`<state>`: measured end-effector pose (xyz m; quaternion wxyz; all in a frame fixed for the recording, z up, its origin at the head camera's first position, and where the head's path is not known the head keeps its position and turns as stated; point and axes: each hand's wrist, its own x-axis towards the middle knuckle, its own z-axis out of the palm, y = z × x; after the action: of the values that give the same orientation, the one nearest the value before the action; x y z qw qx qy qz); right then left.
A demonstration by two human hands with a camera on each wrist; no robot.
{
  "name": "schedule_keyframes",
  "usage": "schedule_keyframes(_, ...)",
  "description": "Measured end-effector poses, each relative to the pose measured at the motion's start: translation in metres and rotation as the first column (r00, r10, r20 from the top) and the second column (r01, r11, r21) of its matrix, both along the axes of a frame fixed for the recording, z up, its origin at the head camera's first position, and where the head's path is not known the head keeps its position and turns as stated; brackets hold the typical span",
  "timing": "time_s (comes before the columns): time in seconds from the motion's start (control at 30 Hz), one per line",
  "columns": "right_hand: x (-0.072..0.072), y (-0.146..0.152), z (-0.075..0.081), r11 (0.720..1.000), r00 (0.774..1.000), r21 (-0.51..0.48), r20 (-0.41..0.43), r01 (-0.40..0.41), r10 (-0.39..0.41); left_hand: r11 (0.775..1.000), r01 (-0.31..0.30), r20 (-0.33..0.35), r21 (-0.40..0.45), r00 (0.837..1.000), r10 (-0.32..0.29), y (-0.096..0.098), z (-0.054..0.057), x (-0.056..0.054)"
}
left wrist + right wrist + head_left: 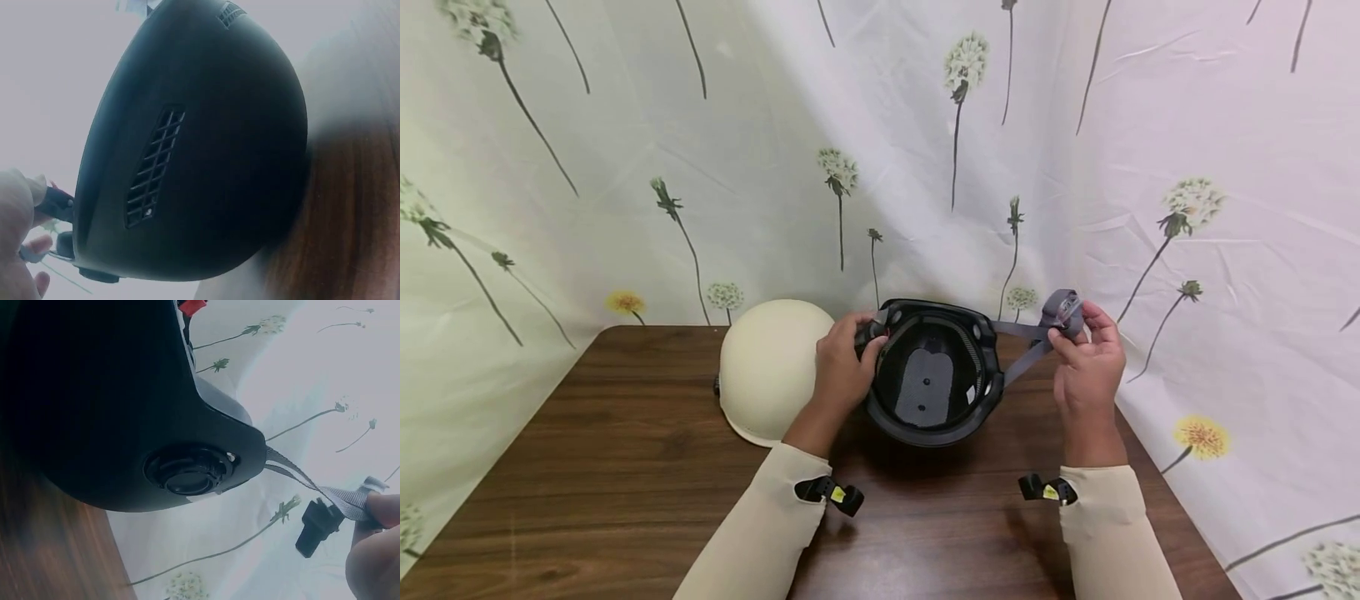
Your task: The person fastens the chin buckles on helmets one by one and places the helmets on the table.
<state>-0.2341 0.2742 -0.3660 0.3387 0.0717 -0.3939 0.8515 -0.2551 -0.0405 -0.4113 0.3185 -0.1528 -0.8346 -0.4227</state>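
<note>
between left hand [841,360] gripping clip [867,333] and right hand [1090,371] pinching straps [1027,361] lies black helmet [927,382].

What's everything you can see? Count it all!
Table: one, brown, head view's lower half
Flowery sheeting: count unclear, pale, behind table
Cream helmet: one, cream, on table
Black helmet: one, black, right of cream helmet
Grey straps: two showing, grey, black helmet's right
Black buckle: one, black, by grey straps
Wrist gadgets: two, black and yellow, at wrists
Sleeves: two, cream, head view's bottom
Left hand: one, bare, gripping dark piece, black helmet's left
Right hand: one, bare, holding grey straps
</note>
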Motion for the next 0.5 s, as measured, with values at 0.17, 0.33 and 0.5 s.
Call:
schedule_keyframes(0.17, 0.004, -0.001, 0.000, 0.997, 0.997, -0.005, -0.034, -0.072, 0.072, 0.999, 0.030, -0.030, 0.042, 0.999, -0.029, -0.004, -0.008, 0.001)
schedule_keyframes(0.33, 0.008, -0.003, 0.002, 0.997, 0.997, 0.009, -0.014, -0.082, 0.082, 0.995, 0.064, -0.062, 0.079, 0.996, -0.059, -0.006, -0.012, 0.001)
schedule_keyframes(0.5, 0.009, -0.003, 0.004, 0.994, 0.998, 0.089, 0.025, -0.062, 0.060, 0.989, 0.099, -0.046, 0.110, 0.994, -0.094, -0.007, -0.012, -0.002)
